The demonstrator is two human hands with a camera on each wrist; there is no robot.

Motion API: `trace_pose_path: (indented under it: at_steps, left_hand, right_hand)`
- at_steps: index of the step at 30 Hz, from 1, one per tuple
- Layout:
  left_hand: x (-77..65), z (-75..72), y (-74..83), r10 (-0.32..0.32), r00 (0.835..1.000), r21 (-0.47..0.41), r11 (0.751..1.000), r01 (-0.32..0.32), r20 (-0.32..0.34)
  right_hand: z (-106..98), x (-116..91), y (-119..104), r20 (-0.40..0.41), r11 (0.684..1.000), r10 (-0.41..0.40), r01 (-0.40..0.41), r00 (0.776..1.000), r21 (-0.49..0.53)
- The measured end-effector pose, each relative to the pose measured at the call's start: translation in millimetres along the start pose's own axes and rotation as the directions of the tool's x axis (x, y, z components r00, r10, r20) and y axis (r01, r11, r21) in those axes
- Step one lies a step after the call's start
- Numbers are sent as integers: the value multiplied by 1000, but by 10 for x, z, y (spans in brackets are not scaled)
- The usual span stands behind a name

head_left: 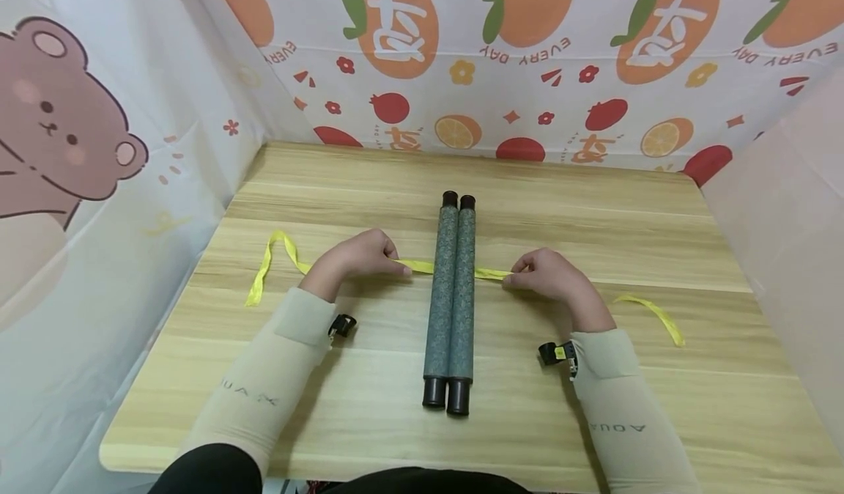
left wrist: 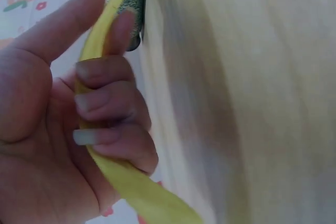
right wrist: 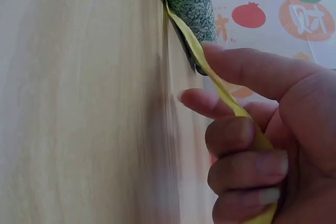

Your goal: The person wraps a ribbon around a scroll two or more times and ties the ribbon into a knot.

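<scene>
A scroll [head_left: 453, 296], rolled from both ends into two green patterned rolls with dark end knobs, lies lengthwise on the table. Beneath it runs a yellow ribbon [head_left: 493, 274], coming out on both sides. On the left my left hand [head_left: 364, 253] grips the ribbon, its fingers curled round it in the left wrist view. My right hand [head_left: 549, 274] holds the ribbon on the right; in the right wrist view several curled fingers press it to the palm. The ribbon's loose left end [head_left: 260, 278] and right end [head_left: 659, 316] trail on the table beyond the wrists.
The wooden table [head_left: 369, 435] ends at a printed fruit curtain [head_left: 461, 98] at the back and a bear-print curtain [head_left: 66, 127] on the left. Small black wrist cameras, such as the right one [head_left: 557, 353], sit under both forearms.
</scene>
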State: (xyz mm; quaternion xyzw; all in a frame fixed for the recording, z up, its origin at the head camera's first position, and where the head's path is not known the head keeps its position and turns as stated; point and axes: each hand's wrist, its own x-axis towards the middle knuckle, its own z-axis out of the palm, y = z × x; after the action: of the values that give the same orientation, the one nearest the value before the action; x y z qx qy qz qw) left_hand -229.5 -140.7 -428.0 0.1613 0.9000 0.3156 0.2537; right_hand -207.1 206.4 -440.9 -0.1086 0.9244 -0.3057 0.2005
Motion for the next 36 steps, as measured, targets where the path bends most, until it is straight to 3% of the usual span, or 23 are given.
trace_pose_path:
  at_steps: [7,11,15,20,23,30,36]
  left_hand:
    - [34,43,-91,47,998,-123,991,-52,-37]
    - [44,49,-78,112,992,-236,964,-121,-50]
    - [53,74,-28,157,985,-323,931,-171,-69]
    - [39,113,105,196,973,-462,856,-231,-124]
    - [60,144,160,225,961,-522,807,-278,-164]
    - [165,242,232,293,932,-551,752,-362,-213]
    - [234,328,310,313,920,-614,686,-392,-238]
  right_hand:
    - [-40,-43,70,15,999,51,-51,999,2]
    - [-53,-50,94,26,996,-10,8,1000,87]
    - [-59,-43,92,35,973,-110,101,993,207]
    - [-122,-111,-80,33,932,-193,173,981,319]
    - [-157,-173,-230,6,913,-199,183,980,365]
    - [-45,-39,-174,-99,869,-167,194,981,454]
    - [30,52,-162,-173,838,-148,217,974,501]
